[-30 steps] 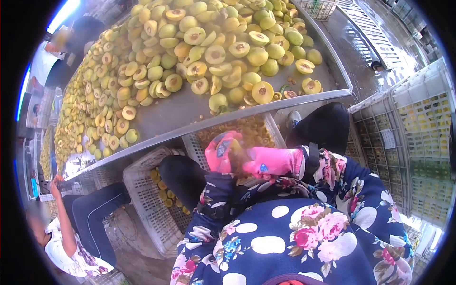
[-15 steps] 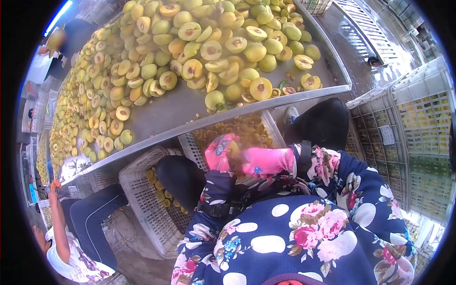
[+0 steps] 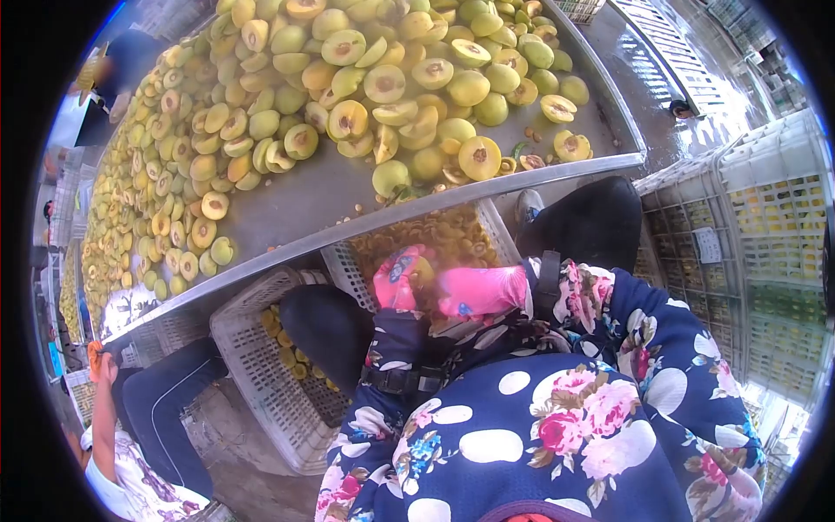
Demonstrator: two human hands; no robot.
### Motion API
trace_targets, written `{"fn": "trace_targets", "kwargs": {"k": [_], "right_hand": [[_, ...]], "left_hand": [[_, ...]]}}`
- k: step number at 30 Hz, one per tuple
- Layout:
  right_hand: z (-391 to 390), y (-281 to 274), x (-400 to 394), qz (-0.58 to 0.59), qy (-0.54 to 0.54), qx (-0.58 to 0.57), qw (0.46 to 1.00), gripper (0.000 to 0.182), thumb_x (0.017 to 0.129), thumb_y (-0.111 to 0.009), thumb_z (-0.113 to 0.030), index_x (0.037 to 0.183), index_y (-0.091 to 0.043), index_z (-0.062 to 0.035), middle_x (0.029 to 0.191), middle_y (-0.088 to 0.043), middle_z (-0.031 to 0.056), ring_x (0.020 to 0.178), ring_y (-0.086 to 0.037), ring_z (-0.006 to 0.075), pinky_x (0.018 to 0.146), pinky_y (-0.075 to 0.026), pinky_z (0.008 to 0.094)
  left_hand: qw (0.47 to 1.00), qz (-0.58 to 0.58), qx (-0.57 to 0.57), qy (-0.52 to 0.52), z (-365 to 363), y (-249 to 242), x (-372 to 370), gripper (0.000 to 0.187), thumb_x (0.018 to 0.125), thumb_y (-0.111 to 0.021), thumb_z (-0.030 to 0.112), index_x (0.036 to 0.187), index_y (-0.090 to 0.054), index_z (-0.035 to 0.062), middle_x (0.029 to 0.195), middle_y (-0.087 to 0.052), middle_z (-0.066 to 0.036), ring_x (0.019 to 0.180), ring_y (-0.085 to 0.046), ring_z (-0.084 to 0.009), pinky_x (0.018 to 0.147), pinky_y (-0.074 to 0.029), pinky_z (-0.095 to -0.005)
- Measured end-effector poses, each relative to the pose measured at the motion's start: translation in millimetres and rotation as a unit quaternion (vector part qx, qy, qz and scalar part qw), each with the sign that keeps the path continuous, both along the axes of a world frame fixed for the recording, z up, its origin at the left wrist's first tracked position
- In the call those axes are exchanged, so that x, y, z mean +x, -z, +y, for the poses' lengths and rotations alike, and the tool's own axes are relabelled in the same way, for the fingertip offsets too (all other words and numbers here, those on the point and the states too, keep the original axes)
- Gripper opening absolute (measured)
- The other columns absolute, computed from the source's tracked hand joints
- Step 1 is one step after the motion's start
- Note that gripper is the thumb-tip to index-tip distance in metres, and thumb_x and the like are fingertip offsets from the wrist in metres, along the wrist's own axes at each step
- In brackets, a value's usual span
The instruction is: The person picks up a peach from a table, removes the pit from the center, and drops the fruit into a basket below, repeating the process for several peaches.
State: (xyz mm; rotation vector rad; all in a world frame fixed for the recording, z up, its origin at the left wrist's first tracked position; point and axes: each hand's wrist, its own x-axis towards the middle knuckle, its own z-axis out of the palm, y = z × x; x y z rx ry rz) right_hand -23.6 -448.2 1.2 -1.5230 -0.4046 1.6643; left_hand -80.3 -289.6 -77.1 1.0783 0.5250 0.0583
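Observation:
My left hand (image 3: 398, 280), in a pink glove, is closed around a yellow-green peach half (image 3: 423, 273). Close on its right, my right hand (image 3: 484, 291) is curled in a matching glove and faces the fruit. Whatever its fingers hold is hidden. Both hands are over a white crate (image 3: 343, 261) of small cut fruit pieces (image 3: 470, 233) between my knees. Beyond them, a metal table (image 3: 287, 213) carries a big heap of halved peaches (image 3: 348, 122), many with the stone showing.
The table's raised metal rim (image 3: 470, 190) runs just past my hands. Left of my knee stands a second white crate (image 3: 261, 383) with some peach halves inside. Stacked crates (image 3: 774, 217) of fruit rise on the right. A co-worker's orange-gloved hand (image 3: 95, 358) is at the far left.
The view has shifted slightly. My hands stay close together with the peach half in the left one. The co-worker's orange-gloved hand at the left has moved a little lower.

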Motion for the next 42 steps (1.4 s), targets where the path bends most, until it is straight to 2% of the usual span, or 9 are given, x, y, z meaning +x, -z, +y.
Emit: {"fn": "trace_targets", "kwargs": {"k": [4, 19, 27, 32, 33, 35, 37, 40, 42], "right_hand": [[3, 16, 0, 0.199, 0.064, 0.034, 0.977, 0.023, 0.084, -0.052, -0.029, 0.077, -0.052, -0.0076, 0.062, -0.049, 0.0004, 0.046, -0.045, 0.0084, 0.042, -0.042, 0.0252], [7, -3, -16, 0.303, 0.187, 0.153, 0.922, 0.021, 0.085, -0.054, -0.021, 0.071, -0.049, -0.0064, 0.050, -0.039, -0.0042, 0.038, -0.036, 0.0035, 0.033, -0.030, 0.0193], [-21, -25, -12, 0.160, 0.210, 0.142, 0.954, 0.026, 0.085, -0.054, -0.026, 0.067, -0.046, -0.0089, 0.047, -0.040, -0.0018, 0.034, -0.035, 0.0068, 0.032, -0.030, 0.0207], [-22, -18, -6, 0.095, 0.199, 0.074, 0.973, 0.038, 0.084, -0.052, -0.027, 0.053, -0.041, -0.0091, 0.045, -0.040, -0.0003, 0.034, -0.037, 0.0082, 0.034, -0.032, 0.0224], [-26, -10, -5, 0.105, 0.207, 0.053, 0.971, 0.037, 0.083, -0.052, -0.027, 0.052, -0.042, -0.0081, 0.044, -0.039, -0.0006, 0.034, -0.037, 0.0085, 0.035, -0.032, 0.0228], [-34, -2, -6, 0.102, 0.210, 0.032, 0.972, 0.038, 0.083, -0.053, -0.027, 0.052, -0.044, -0.0075, 0.043, -0.038, -0.0008, 0.035, -0.037, 0.0088, 0.035, -0.032, 0.0229], [-39, 7, -9, 0.094, 0.197, 0.015, 0.976, 0.038, 0.082, -0.054, -0.028, 0.052, -0.045, -0.0068, 0.044, -0.039, -0.0007, 0.035, -0.037, 0.0092, 0.036, -0.032, 0.0234], [-39, 4, -16, 0.116, 0.193, 0.043, 0.973, 0.034, 0.083, -0.054, -0.028, 0.058, -0.046, -0.0065, 0.046, -0.041, -0.0009, 0.036, -0.039, 0.0086, 0.036, -0.031, 0.0234], [-39, 1, -17, 0.122, 0.203, 0.050, 0.970, 0.031, 0.084, -0.055, -0.027, 0.061, -0.047, -0.0070, 0.047, -0.041, -0.0013, 0.037, -0.039, 0.0083, 0.036, -0.031, 0.0228]], "left_hand": [[1.000, -0.005, -0.013, -0.007, -2, -6, 2, 0.026, 0.083, -0.058, 0.018, 0.097, -0.059, -0.0027, 0.088, -0.064, -0.016, 0.073, -0.062, -0.0201, 0.064, -0.051, -0.0303], [0.984, -0.009, -0.137, -0.114, -10, -38, 7, 0.032, 0.086, -0.053, 0.025, 0.109, -0.051, 0.0038, 0.103, -0.058, -0.014, 0.082, -0.057, -0.0217, 0.067, -0.051, -0.0344], [0.927, -0.050, -0.328, -0.172, 30, -74, -16, 0.029, 0.089, -0.050, 0.029, 0.108, -0.052, 0.0063, 0.102, -0.060, -0.012, 0.085, -0.059, -0.0280, 0.063, -0.053, -0.0383], [0.961, -0.172, -0.160, -0.149, 113, -113, -64, 0.029, 0.088, -0.052, 0.030, 0.103, -0.057, 0.0055, 0.099, -0.061, -0.012, 0.086, -0.060, -0.0267, 0.059, -0.053, -0.0369], [0.978, -0.080, 0.054, -0.183, 146, -107, -82, 0.028, 0.087, -0.053, 0.029, 0.102, -0.059, 0.0052, 0.097, -0.062, -0.013, 0.085, -0.060, -0.0268, 0.060, -0.052, -0.0357], [0.866, 0.077, 0.468, -0.159, 188, -106, -97, 0.026, 0.086, -0.055, 0.026, 0.100, -0.061, 0.0048, 0.094, -0.063, -0.014, 0.081, -0.061, -0.0256, 0.061, -0.051, -0.0327], [0.585, 0.185, 0.789, -0.042, 194, -129, -93, 0.023, 0.084, -0.058, 0.022, 0.098, -0.063, 0.0046, 0.091, -0.064, -0.012, 0.077, -0.062, -0.0229, 0.061, -0.050, -0.0294], [0.591, -0.026, 0.804, 0.058, 183, -161, -15, 0.032, 0.081, -0.062, 0.020, 0.106, -0.059, 0.0013, 0.092, -0.064, -0.015, 0.074, -0.062, -0.0190, 0.066, -0.049, -0.0285], [0.852, 0.023, 0.521, 0.054, 159, -162, 56, 0.035, 0.079, -0.064, 0.021, 0.107, -0.058, 0.0025, 0.087, -0.064, -0.016, 0.072, -0.062, -0.0187, 0.064, -0.048, -0.0301]]}}
